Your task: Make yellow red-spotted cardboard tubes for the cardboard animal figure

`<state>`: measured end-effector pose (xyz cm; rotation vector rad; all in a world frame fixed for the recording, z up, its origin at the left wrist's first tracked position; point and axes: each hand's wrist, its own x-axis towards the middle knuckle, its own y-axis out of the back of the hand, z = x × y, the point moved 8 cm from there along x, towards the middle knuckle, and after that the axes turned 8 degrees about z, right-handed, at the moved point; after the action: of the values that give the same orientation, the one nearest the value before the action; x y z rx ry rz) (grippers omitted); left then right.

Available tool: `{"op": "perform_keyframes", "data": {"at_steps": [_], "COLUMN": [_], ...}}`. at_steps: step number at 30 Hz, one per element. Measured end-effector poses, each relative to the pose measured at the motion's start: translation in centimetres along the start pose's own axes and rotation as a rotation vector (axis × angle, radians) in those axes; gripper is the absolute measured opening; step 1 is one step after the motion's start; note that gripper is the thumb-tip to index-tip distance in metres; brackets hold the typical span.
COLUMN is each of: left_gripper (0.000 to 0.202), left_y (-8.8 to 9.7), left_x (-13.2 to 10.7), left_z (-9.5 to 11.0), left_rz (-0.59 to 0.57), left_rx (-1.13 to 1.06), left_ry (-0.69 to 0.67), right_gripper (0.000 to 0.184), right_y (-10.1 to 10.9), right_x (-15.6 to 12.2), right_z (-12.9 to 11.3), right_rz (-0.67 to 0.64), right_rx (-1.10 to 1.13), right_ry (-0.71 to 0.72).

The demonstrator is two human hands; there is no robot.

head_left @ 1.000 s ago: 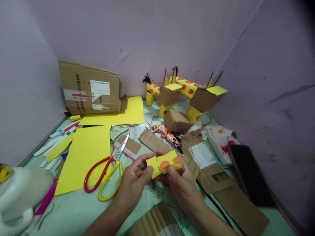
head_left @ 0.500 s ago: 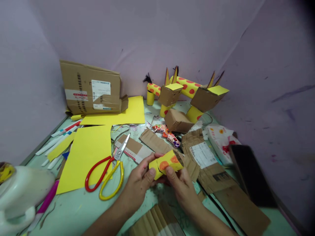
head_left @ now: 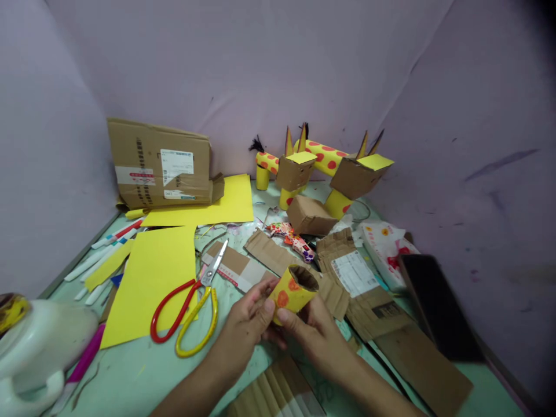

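Observation:
Between my hands is a short cardboard tube (head_left: 290,294), yellow with orange spots, its open brown end tilted up toward the right. My left hand (head_left: 249,321) grips it from the left, thumb on the near side. From the right, my right hand (head_left: 319,333) holds it with the thumb pressed against its front; the other fingers are partly hidden behind it. Scissors (head_left: 208,284) with one red and one yellow handle lie left of my hands, partly over a yellow paper sheet (head_left: 156,272). Corrugated cardboard (head_left: 278,391) lies just below my wrists.
Two spotted yellow animal figures (head_left: 296,168) with cardboard heads stand at the back. A cardboard box (head_left: 160,162) stands back left, with markers (head_left: 106,252) in front. A white jug (head_left: 47,341) is at left, a phone (head_left: 441,307) at right, and cardboard strips (head_left: 391,313) nearby.
The tube has been turned in my hands: it lay more sideways and now tips upward, showing its hollow end. Both hands still hold it. The view has shifted slightly.

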<state>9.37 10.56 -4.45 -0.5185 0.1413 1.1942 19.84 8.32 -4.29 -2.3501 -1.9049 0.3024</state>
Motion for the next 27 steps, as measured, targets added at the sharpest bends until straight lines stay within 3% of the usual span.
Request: {"op": "perform_keyframes", "data": {"at_steps": [2, 5, 7, 9, 13, 17, 19, 22, 27], "left_gripper": [0.061, 0.065, 0.07, 0.067, 0.04, 0.031, 0.034, 0.037, 0.035], "left_y": [1.6, 3.0, 2.3, 1.3, 0.3, 1.3, 1.4, 1.3, 1.6], "left_x": [-0.4, -2.1, -3.4, -4.0, -3.8, -2.2, -1.6, -1.2, -1.1], "left_z": [1.6, 5.7, 7.1, 7.4, 6.4, 4.7, 3.8, 3.2, 2.8], "left_rz": [0.12, 0.278, 0.223, 0.122, -0.011, 0.03, 0.025, 0.018, 0.061], "left_rx": [0.208, 0.529, 0.694, 0.799, 0.783, 0.473, 0.301, 0.185, 0.171], "left_ry": [-0.128, -0.496, -0.668, -0.736, -0.684, -0.415, -0.29, -0.242, -0.255], "right_gripper": [0.031, 0.044, 0.051, 0.057, 0.062, 0.062, 0.06, 0.06, 0.081], "right_y": [-0.1, -0.5, -1.5, -2.6, -3.2, -1.0, -0.2, -0.3, -0.7], "right_x": [0.1, 0.1, -0.3, -0.8, -1.1, -0.2, 0.1, -0.1, -0.6], "right_z": [-0.6, -2.7, -4.3, -5.3, -5.4, -5.5, -5.3, -5.2, -4.8], "right_rz": [-0.067, -0.163, -0.265, -0.352, -0.359, -0.072, -0.017, -0.082, -0.214], "right_rx": [-0.156, -0.386, -0.505, -0.591, -0.629, -0.588, -0.589, -0.554, -0.529], "right_ry": [0.021, 0.116, 0.23, 0.324, 0.401, 0.425, 0.396, 0.417, 0.456]}}
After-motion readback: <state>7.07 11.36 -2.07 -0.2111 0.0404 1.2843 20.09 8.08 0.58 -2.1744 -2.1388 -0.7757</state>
